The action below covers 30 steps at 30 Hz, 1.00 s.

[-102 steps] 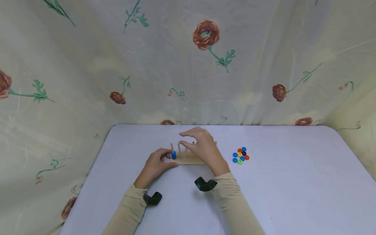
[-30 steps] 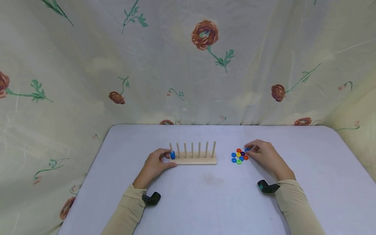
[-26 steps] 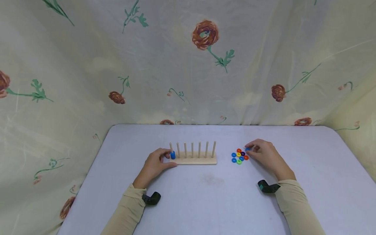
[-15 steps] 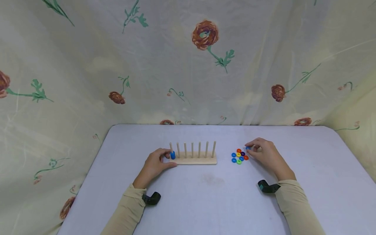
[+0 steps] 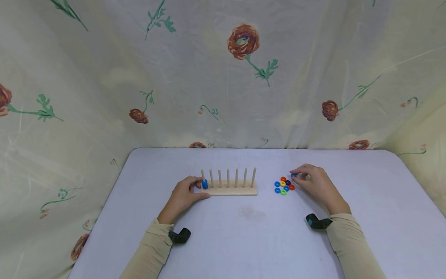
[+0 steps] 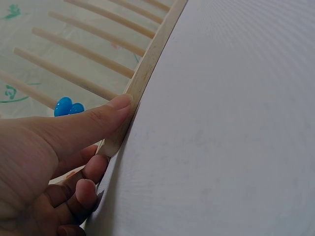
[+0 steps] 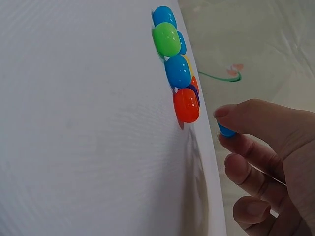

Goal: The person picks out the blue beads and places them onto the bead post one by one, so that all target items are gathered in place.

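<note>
- Nearest me were two beige sleeves (image 5: 153,242), a small black camera (image 5: 180,235) strapped at each wrist, above a pale surface (image 5: 223,240) with a faint smudge on it.
- The left hand (image 5: 184,192) held the rack (image 5: 230,192) by its left end, thumb against the front edge of the base and the fingers curled about the end.
- The rack stood upright on the surface, seven pegs in a row; blue rings (image 5: 204,184), two by the look of them, sat low on the leftmost peg. I judged the wood stiff and light enough to slide if nudged; the base end was a sounder hold than a thin peg.
- Right of the rack, well apart from it, lay eight loose rings (image 7: 177,71), close together: blue, orange, yellow, purple and green. Their gloss suggested hard, light, rather slippery plastic, hardly fragile, best pinched across the outer rim so the hole stayed free.
- Just beyond them the right hand (image 5: 310,182) pinched a blue ring (image 7: 226,129) between thumb and forefinger, seemingly clear of the surface.
- Farthest off hung a flowered curtain (image 5: 188,77).
</note>
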Tool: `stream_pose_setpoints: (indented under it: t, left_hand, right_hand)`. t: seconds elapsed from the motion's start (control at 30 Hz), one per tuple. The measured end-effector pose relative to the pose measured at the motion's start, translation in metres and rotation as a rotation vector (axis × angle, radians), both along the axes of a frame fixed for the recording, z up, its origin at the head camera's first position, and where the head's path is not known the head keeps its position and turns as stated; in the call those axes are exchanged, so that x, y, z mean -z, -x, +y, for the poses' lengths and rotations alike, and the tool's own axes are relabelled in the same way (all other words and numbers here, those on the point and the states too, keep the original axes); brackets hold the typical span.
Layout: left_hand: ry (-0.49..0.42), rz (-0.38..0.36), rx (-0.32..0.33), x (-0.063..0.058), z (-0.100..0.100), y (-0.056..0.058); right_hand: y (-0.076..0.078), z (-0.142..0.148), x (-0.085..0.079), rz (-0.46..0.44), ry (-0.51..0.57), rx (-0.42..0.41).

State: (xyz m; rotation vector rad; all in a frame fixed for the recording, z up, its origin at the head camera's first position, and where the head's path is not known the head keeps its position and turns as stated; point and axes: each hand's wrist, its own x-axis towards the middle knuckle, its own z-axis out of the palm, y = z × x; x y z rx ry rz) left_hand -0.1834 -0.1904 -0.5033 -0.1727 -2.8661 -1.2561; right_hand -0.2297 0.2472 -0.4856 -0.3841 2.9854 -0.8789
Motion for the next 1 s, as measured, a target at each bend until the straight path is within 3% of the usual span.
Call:
stream_pose_setpoints:
  t: [0.4, 0.57, 0.7, 1.0]
  left_hand:
    - [0.000, -0.020, -0.008, 0.000, 0.000, 0.000]
    - [0.002, -0.012, 0.001, 0.000, 0.000, 0.000]
    - [0.003, -0.015, -0.004, 0.000, 0.000, 0.001]
    - [-0.007, -0.023, 0.000, -0.001, 0.000, 0.000]
  right_hand:
    - [-0.003, -0.003, -0.006, 0.026, 0.012, 0.000]
    - [-0.005, -0.010, -0.017, 0.095, 0.030, -0.030]
    - [-0.005, -0.023, -0.029, 0.165, 0.056, -0.069]
    - [-0.005, -0.071, -0.054, 0.230, 0.157, -0.108]
